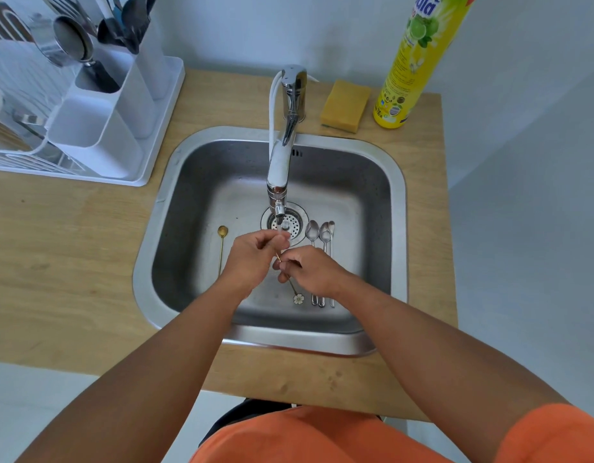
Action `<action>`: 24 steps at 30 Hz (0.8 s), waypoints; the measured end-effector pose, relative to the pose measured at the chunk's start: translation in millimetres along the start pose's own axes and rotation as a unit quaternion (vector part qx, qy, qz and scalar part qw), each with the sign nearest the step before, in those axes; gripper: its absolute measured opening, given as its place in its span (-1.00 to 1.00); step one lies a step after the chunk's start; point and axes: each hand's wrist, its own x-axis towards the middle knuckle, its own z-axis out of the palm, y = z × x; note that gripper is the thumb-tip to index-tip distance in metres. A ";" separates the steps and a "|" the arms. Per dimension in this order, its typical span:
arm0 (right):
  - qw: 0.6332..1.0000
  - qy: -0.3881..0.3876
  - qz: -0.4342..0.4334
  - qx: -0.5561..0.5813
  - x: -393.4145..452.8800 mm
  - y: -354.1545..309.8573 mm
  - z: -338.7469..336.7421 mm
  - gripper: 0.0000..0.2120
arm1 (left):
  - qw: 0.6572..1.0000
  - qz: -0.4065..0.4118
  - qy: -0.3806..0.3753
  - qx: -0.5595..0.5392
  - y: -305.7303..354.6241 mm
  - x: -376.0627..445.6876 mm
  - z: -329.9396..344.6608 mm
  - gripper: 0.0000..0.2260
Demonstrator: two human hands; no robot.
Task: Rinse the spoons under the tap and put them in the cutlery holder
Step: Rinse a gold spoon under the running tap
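Both hands meet over the steel sink [394, 182], under the running tap [279, 182]. My left hand [252, 259] pinches the bowl end of a thin gold spoon [293, 289] with a white flower on its handle tip. My right hand [314, 270] grips the same spoon's handle. Its bowl is hidden by my fingers in the water stream. A second gold spoon [221, 243] lies on the sink floor to the left. Three silver spoons [320, 235] lie side by side to the right of the drain. The white cutlery holder [98, 128] stands at the back left.
The holder hangs on a white dish rack [162, 128] and holds dark utensils and a ladle. A yellow sponge [345, 106] and a yellow dish soap bottle [419, 58] stand behind the sink on the wooden counter [71, 262].
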 end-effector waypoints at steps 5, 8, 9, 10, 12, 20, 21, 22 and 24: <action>1.000 0.016 -0.002 0.025 -0.9 0.8 1.6 -0.80 | 0.985 0.069 0.002 0.158 -2.1 -0.4 -0.2 -0.80; 0.999 0.028 0.005 0.015 -3.0 0.2 0.9 -0.82 | 0.989 0.044 -0.017 0.139 -2.1 -3.6 -0.1 -0.73; 0.999 0.032 0.010 0.015 -3.7 0.6 1.0 -0.82 | 0.991 0.031 -0.017 0.125 -2.1 -4.0 -0.8 -0.70; 0.999 0.036 0.015 0.016 -4.6 1.3 1.3 -0.82 | 0.993 0.018 -0.017 0.112 -1.8 -4.4 -1.0 -0.69; 0.999 0.041 0.024 0.017 -6.4 2.7 2.6 -0.82 | 0.996 0.002 -0.018 0.092 -0.8 -5.1 -0.3 -0.70; 0.997 0.060 0.035 0.040 -8.2 1.4 3.0 -0.85 | 0.975 0.057 0.086 0.195 0.4 -10.5 0.6 -0.81; 0.996 0.063 0.035 0.045 -8.2 0.8 3.4 -0.87 | 0.973 0.058 0.091 0.203 2.2 -10.8 0.6 -0.75; 0.996 0.066 0.034 0.052 -8.2 0.1 4.0 -0.90 | 0.973 0.054 0.093 0.202 4.5 -10.9 0.9 -0.69; 0.994 0.075 0.033 0.072 -7.8 -2.0 4.8 -0.94 | 0.977 0.039 0.099 0.187 8.0 -10.9 1.3 -0.63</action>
